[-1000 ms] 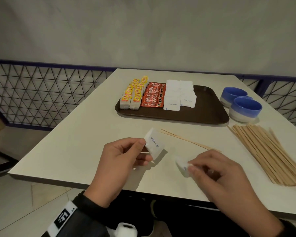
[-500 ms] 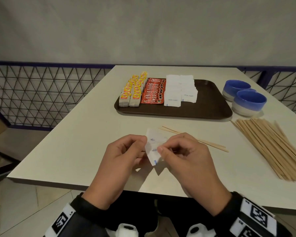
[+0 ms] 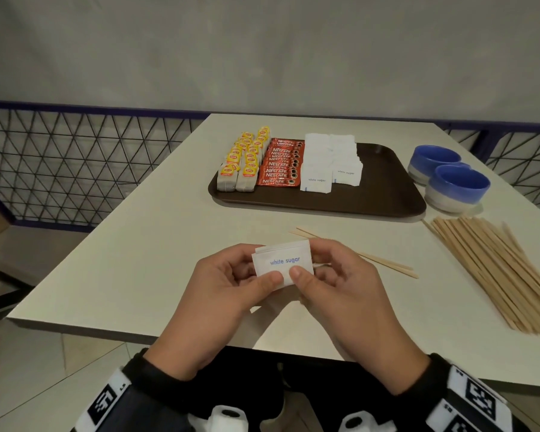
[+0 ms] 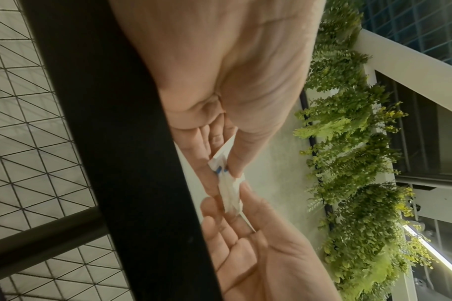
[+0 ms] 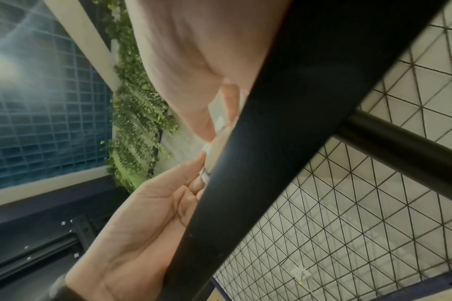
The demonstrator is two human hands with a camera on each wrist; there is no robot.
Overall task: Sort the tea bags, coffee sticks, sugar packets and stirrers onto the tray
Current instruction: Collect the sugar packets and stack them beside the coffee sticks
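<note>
Sugar packets (image 3: 282, 265) are pinched between left hand (image 3: 228, 286) and right hand (image 3: 340, 285), long axis left-right; tray (image 3: 384, 194) lies far, slightly right.

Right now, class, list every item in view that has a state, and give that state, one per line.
Left hand: pinches the held sugar packets.
Right hand: pinches the same packets.
Held sugar packets: small stack, off the table.
Tray: right part bare.
Tea bags: rowed on tray.
Coffee sticks: stacked on tray.
Tray sugar packets: two rows.
Stirrers: on table, off tray.
Blue bowls: upright.
</note>
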